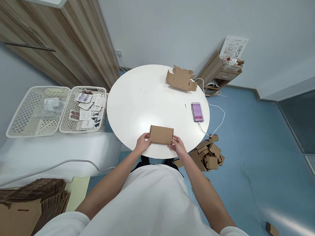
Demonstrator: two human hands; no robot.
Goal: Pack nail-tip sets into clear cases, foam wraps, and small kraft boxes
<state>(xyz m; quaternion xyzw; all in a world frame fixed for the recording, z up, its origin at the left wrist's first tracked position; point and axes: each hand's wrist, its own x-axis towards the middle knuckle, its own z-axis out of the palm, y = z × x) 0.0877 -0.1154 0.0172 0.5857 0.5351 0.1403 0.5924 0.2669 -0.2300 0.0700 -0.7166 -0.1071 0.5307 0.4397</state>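
Note:
A small closed brown cardboard box (161,134) lies on the round white table (137,99) near its front edge. My left hand (143,142) grips the box's left end, fingers curled round it. My right hand (177,145) holds the right end the same way. Farther back on the table sits a partly folded, open cardboard box (181,79). A phone (196,111) with a white cable lies to the right of the middle.
Two white perforated baskets (37,126) stand left of the table, one holding printed cards. Folded small boxes are piled on the blue floor (207,155) at the right. Flat cardboard sheets (26,199) are stacked lower left. A wooden cabinet (217,73) stands behind the table.

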